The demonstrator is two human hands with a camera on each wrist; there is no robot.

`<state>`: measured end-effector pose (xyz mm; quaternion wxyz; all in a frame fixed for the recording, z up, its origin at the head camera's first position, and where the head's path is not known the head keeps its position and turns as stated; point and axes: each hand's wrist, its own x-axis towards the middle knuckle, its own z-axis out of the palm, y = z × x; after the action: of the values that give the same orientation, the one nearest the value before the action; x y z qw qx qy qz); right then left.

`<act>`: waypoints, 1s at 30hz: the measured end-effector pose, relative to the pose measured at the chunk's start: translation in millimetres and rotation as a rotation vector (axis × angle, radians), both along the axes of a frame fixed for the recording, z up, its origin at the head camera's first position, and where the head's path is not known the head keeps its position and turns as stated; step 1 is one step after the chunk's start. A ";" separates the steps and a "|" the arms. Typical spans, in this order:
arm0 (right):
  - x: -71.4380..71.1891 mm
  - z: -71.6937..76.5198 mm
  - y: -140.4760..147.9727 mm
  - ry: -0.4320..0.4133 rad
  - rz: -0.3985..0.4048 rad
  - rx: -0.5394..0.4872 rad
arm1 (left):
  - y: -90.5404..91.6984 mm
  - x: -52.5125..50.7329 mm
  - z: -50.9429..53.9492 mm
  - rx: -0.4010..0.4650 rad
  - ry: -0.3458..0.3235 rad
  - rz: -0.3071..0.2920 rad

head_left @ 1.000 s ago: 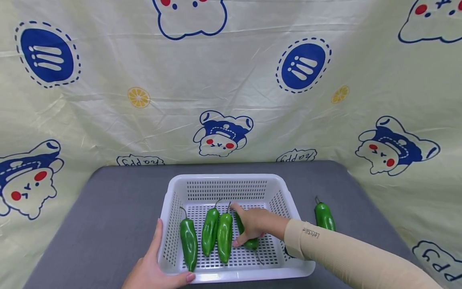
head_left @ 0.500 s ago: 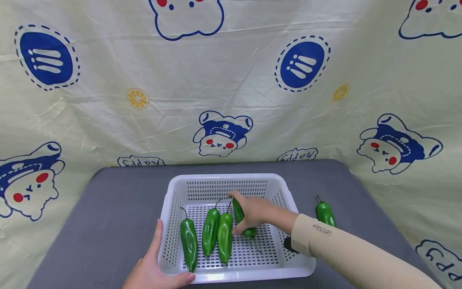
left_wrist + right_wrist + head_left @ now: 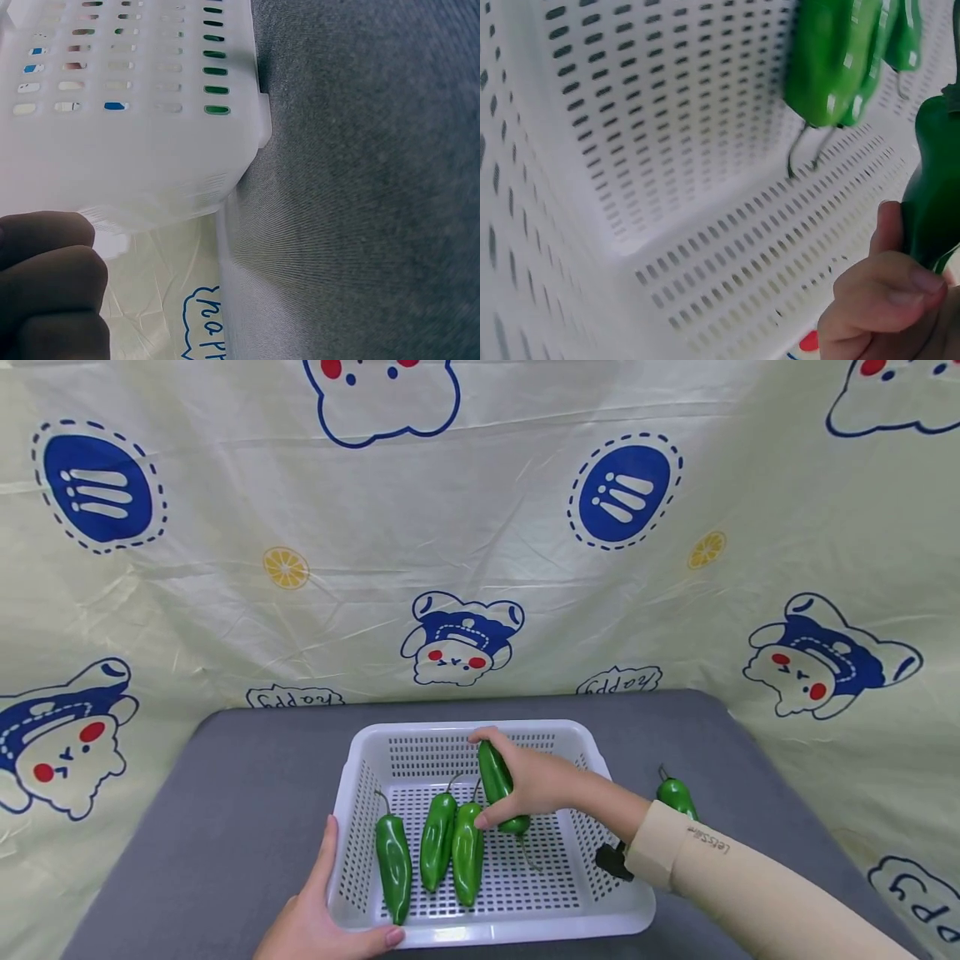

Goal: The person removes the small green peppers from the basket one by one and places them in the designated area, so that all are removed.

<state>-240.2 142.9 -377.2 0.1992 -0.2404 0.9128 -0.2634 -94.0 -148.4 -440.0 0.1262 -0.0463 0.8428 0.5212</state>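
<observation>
My right hand (image 3: 531, 778) holds a green chili pepper (image 3: 491, 772) above the basket floor, its stem hanging toward me. In the right wrist view, fingers curl against that dark green pepper (image 3: 934, 180). Below and to the left, three more green peppers (image 3: 437, 842) lie side by side in the white perforated basket (image 3: 465, 935). My left hand (image 3: 318, 902) rests at the basket's near left corner, thumb on the front rim and fingers stretched along the left side. The left wrist view shows its fingers (image 3: 52, 289) beside the basket wall (image 3: 127, 157).
Another green pepper (image 3: 677, 797) lies on the grey tabletop (image 3: 247, 810) to the right of the basket, partly behind my right sleeve (image 3: 742, 877). A printed curtain (image 3: 360, 527) hangs behind the table. A small black object (image 3: 613, 860) sits at my right wrist.
My right hand has lifted the pepper off the basket floor and moved it toward the basket's far side. The left hand and the other peppers have stayed put.
</observation>
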 end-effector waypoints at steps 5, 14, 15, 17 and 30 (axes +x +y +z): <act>-1.2 13.8 5.9 -0.032 0.014 -0.115 | -0.7 -0.1 -0.6 -0.004 -0.008 0.003; -1.9 33.2 29.6 -0.018 -0.022 -0.165 | -1.2 0.4 -2.0 0.022 -0.015 0.005; -1.8 35.1 33.6 -0.023 -0.026 -0.176 | -1.2 0.4 -2.1 0.024 -0.016 0.005; -1.1 38.6 42.6 -0.041 -0.037 -0.197 | -1.2 0.5 -2.1 0.035 -0.020 0.005; 6.0 47.3 121.6 -0.063 -0.093 -0.323 | -0.5 -0.2 -1.2 0.042 -0.001 0.007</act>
<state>-234.2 264.5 -329.9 0.1742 -0.2183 0.8620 -0.4231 -94.2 -148.9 -441.2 0.1258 -0.0469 0.8314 0.5393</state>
